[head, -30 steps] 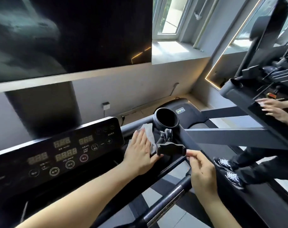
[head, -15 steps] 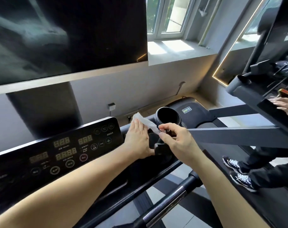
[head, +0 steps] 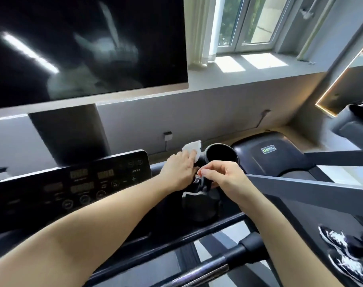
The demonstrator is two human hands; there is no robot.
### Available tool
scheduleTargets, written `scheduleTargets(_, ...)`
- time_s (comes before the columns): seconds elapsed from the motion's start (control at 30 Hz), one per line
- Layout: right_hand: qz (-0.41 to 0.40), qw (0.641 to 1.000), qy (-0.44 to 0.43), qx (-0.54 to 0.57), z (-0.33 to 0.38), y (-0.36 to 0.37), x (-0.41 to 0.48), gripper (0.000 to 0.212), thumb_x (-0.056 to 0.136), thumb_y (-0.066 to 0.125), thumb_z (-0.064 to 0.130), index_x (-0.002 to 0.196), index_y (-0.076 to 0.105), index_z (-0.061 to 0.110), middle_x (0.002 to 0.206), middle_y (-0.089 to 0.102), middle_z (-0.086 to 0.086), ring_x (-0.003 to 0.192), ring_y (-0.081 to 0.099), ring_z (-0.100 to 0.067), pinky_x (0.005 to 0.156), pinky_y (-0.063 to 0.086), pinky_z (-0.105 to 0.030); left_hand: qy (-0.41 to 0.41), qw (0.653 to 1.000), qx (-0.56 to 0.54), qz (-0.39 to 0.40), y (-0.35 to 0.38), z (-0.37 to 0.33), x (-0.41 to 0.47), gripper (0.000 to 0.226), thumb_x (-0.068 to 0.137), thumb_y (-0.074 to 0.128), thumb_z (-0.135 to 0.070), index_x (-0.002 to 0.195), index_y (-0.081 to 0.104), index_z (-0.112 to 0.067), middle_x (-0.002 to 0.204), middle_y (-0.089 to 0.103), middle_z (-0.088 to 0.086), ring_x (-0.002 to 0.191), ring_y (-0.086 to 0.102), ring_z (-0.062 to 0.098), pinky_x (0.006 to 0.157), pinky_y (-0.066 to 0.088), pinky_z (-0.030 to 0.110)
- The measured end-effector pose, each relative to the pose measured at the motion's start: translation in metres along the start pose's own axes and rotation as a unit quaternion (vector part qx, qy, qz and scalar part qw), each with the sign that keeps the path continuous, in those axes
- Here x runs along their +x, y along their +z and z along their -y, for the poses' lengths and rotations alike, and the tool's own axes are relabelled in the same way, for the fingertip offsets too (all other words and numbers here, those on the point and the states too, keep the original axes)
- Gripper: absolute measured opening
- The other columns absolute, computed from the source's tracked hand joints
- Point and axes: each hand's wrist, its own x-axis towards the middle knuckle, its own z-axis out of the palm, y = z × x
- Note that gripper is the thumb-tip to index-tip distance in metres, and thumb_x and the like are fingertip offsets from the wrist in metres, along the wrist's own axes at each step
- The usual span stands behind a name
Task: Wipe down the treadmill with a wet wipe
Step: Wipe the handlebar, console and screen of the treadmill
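A person's bare arms reach over a black treadmill [head: 265,160] console. The left hand [head: 180,170] lies flat, fingers straight, pressing a white wet wipe [head: 192,149] against the console's far edge, just left of a round cup holder [head: 221,155]. The right hand [head: 226,179] pinches a small metal clip [head: 197,180] (thumb and forefinger) beside a dark phone mount [head: 199,206]. The button panel [head: 73,183] sits left.

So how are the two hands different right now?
The left hand has the white wipe under its fingers, beside the cup holder; the right hand has no wipe. The left hand lies fairly flat with straight fingers; the right hand's fingers are curled, pinching a small part of the black clamp. Both are bare and reach to the same spot on the treadmill.
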Motion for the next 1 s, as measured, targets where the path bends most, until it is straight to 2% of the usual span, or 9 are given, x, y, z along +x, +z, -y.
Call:
scheduleTargets(0.1,0.023,1.0,0.009,0.018,-0.004,-0.003,0.016,0.023,0.099,0.065,0.023,0.084,0.077,0.01,0.086,0.075,-0.014,0.077,0.063,-0.015,0.073,0.05,-0.028,-0.026,0.998,0.015,-0.047,0.028,0.007,-0.018,0.082,0.087,0.019,-0.062,0.146,0.025,-0.005,0.141,0.043,0.025,0.121,0.049,0.041,0.095,0.04,0.046)
scheduleTargets(0.2,0.058,0.998,0.021,0.026,-0.006,0.002,0.04,0.026,0.101,0.061,0.021,0.087,0.077,0.007,0.082,0.075,-0.015,0.076,0.064,-0.017,0.079,0.05,-0.035,-0.051,0.996,0.066,-0.035,0.035,0.002,-0.046,0.089,0.096,0.025,-0.061,0.156,0.014,0.003,0.16,0.009,0.039,0.15,0.012,0.052,0.123,0.016,0.055)
scheduleTargets(0.27,0.088,0.996,0.022,0.021,-0.009,0.007,0.053,0.026,0.101,0.059,0.019,0.089,0.075,0.003,0.08,0.076,-0.015,0.074,0.066,-0.017,0.083,0.05,-0.038,-0.052,0.99,0.129,0.008,0.025,-0.005,-0.066,0.088,0.101,0.028,-0.051,0.158,0.002,0.011,0.159,-0.006,0.045,0.151,-0.003,0.057,0.125,0.005,0.059)
scheduleTargets(0.4,0.116,0.991,0.025,0.067,-0.011,0.014,0.068,0.025,0.1,0.06,0.014,0.093,0.071,-0.007,0.078,0.075,-0.016,0.07,0.067,-0.02,0.081,0.048,-0.04,-0.026,0.938,0.341,0.061,0.013,-0.006,-0.093,0.063,0.106,0.027,-0.028,0.152,0.029,0.014,0.153,0.025,0.046,0.144,0.023,0.058,0.122,0.016,0.062)
scheduleTargets(0.53,0.129,0.989,0.021,0.074,-0.009,0.019,0.071,0.025,0.102,0.057,0.012,0.092,0.07,-0.007,0.075,0.074,-0.016,0.068,0.067,-0.024,0.081,0.047,-0.039,0.024,0.897,0.432,0.089,-0.007,0.007,-0.101,0.055,0.107,0.03,-0.029,0.146,0.047,0.005,0.15,0.038,0.039,0.143,0.033,0.053,0.121,0.019,0.063)
scheduleTargets(0.63,0.15,0.985,0.013,0.078,-0.008,0.02,0.07,0.023,0.101,0.058,0.012,0.089,0.072,-0.002,0.077,0.075,-0.017,0.071,0.067,-0.026,0.083,0.047,-0.041,0.011,0.898,0.432,0.085,-0.029,0.016,-0.087,0.049,0.107,0.032,-0.027,0.142,0.054,0.0,0.146,0.048,0.033,0.138,0.042,0.046,0.119,0.024,0.058)
scheduleTargets(0.73,0.162,0.983,0.017,0.088,-0.009,0.018,0.07,0.023,0.101,0.058,0.014,0.088,0.072,0.001,0.078,0.075,-0.017,0.075,0.067,-0.027,0.083,0.045,-0.041,-0.042,0.904,0.416,0.091,-0.045,0.018,-0.073,0.039,0.103,0.039,-0.019,0.13,0.058,0.0,0.126,0.06,0.023,0.12,0.051,0.038,0.113,0.031,0.053)
scheduleTargets(0.9,0.168,0.982,0.022,0.079,-0.013,0.02,0.074,0.022,0.101,0.058,0.015,0.089,0.073,0.003,0.08,0.076,-0.017,0.078,0.067,-0.03,0.082,0.044,-0.042,-0.163,0.938,0.302,0.041,-0.058,0.026,-0.057,0.027,0.097,0.047,-0.013,0.115,0.066,-0.013,0.109,0.059,0.009,0.108,0.05,0.029,0.097,0.037,0.042)
scheduleTargets(1.0,0.177,0.981,0.029,0.074,-0.01,0.024,0.077,0.023,0.102,0.057,0.016,0.093,0.071,0.001,0.08,0.075,-0.016,0.077,0.068,-0.032,0.079,0.046,-0.039,-0.176,0.947,0.263,0.05,-0.068,0.038,-0.045,0.021,0.096,0.053,-0.023,0.111,0.068,-0.021,0.112,0.059,0.005,0.108,0.049,0.026,0.09,0.035,0.037)
